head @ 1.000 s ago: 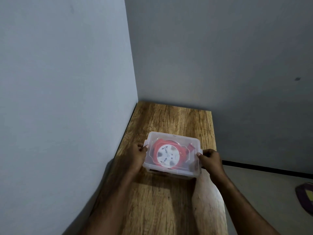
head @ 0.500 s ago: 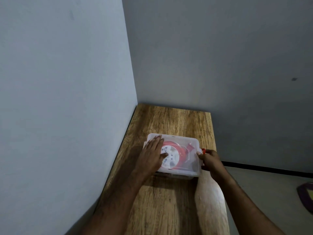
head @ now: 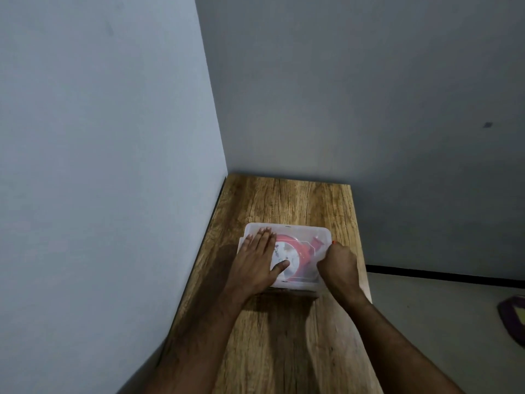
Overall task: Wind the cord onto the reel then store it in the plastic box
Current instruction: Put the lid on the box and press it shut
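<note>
A clear plastic box (head: 308, 233) with its lid on stands on the wooden table (head: 287, 200). Through the lid I see the red cord reel (head: 299, 253) with its white centre lying flat inside. My left hand (head: 257, 264) lies flat on the left half of the lid, fingers spread. My right hand (head: 338, 265) is curled over the box's right edge, where a small red latch (head: 333, 242) shows just beyond the knuckles. The right fingertips are hidden.
Grey walls meet in a corner behind and to the left of the table. The table's right edge drops to the floor (head: 443, 322). A purple and yellow object (head: 515, 317) lies on the floor at far right.
My left hand left the box's left side and now presses flat on the lid. My right hand has moved from the box's right end up over its right edge.
</note>
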Demonstrator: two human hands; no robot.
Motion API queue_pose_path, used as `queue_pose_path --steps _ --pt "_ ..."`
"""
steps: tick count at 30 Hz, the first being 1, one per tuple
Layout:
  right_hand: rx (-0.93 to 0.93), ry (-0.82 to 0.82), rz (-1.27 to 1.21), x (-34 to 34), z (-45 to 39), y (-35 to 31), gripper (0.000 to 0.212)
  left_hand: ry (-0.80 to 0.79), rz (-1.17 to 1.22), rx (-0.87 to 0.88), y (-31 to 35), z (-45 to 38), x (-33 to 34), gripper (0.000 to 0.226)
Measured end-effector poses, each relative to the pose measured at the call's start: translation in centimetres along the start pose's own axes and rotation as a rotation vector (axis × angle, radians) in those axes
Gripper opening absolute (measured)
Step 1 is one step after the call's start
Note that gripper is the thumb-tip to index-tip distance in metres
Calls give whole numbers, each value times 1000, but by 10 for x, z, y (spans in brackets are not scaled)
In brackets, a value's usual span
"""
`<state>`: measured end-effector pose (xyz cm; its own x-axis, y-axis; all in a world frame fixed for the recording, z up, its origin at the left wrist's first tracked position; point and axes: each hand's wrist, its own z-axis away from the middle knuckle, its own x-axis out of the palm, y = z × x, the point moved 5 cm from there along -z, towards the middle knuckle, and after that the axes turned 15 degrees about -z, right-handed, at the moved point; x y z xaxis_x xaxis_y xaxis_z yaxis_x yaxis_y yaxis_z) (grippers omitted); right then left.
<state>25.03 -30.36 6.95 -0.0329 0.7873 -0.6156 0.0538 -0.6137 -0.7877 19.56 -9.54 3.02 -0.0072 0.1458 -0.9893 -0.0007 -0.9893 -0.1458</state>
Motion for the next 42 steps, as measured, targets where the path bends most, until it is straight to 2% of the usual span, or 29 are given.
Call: queue_pose_path --steps 2,5,7,11,14,17,20,21,23,24,26,28,29,33,35,37,39,42 --pt "-11 -15 51 4 5 -3 20 1 6 -10 0 0 1 90" --pt "-15 -80 280 12 12 -4 51 -7 22 -26 1 -1 2 89" --pt "-146 -141 446 24 18 -13 65 -9 20 -32 0 -1 3 88" --pt "-304 -391 526 57 28 -16 77 -2 11 -12 -2 -1 7 87" --pt "-342 -375 561 60 29 -13 78 22 30 -19 -3 0 8 89" --pt "-370 -327 438 58 31 -15 103 31 26 -12 -4 -1 9 90" --pt "-339 -293 415 60 31 -15 82 123 120 -72 -7 2 0 78" --pt "-324 -282 416 61 31 -15 77 178 184 -154 -11 6 -5 76" --pt "-304 -267 428 61 32 -12 75 272 368 -439 -23 19 -9 74" --pt "-302 -260 434 62 32 -11 74 239 538 -599 -29 27 -5 73" --pt "-298 -248 436 62 32 -10 73 11 1043 -835 -30 36 13 70" --pt "-297 -240 438 62 33 -11 72 -155 1466 -903 -25 37 23 60" --pt "-300 -238 442 62 33 -11 72 -196 1588 -899 -25 37 25 57" --pt "-292 -249 465 62 33 -10 72 -313 1859 -925 -27 39 28 63" --pt "-298 -245 470 62 34 -10 72 -243 1800 -978 -31 39 26 75" --pt "-294 -243 478 62 33 -10 71 -62 1465 -994 -38 39 11 80" --pt "-286 -239 475 63 33 -10 68 59 1172 -927 -38 39 -7 75" --pt "-275 -239 484 64 32 -8 64 98 954 -827 -33 40 -22 62"
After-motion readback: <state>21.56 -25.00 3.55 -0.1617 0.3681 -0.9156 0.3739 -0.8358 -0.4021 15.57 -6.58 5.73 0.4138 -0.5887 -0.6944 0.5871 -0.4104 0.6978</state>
